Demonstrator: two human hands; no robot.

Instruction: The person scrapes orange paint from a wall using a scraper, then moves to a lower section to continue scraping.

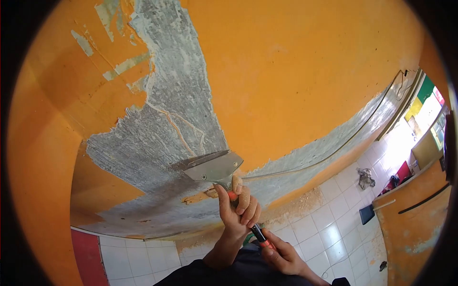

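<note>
A wide metal scraper [213,168] with a black and red handle has its blade edge at the grey bared strip [176,62] of the orange surface [286,71]. My left hand [234,205] is closed round the handle just below the blade, thumb up along it. Lower down, my right hand [285,255] grips the red and black end of the same handle. A thin raised ridge of orange and pale material [179,128] runs over the grey patch above the blade.
A cable [329,155] runs along the grey band to the right. White tiles [312,229] cover the wall below. At the right are an orange partition [415,214], a dark blue object [367,214] and a bright window [427,112]. A red panel [88,257] stands lower left.
</note>
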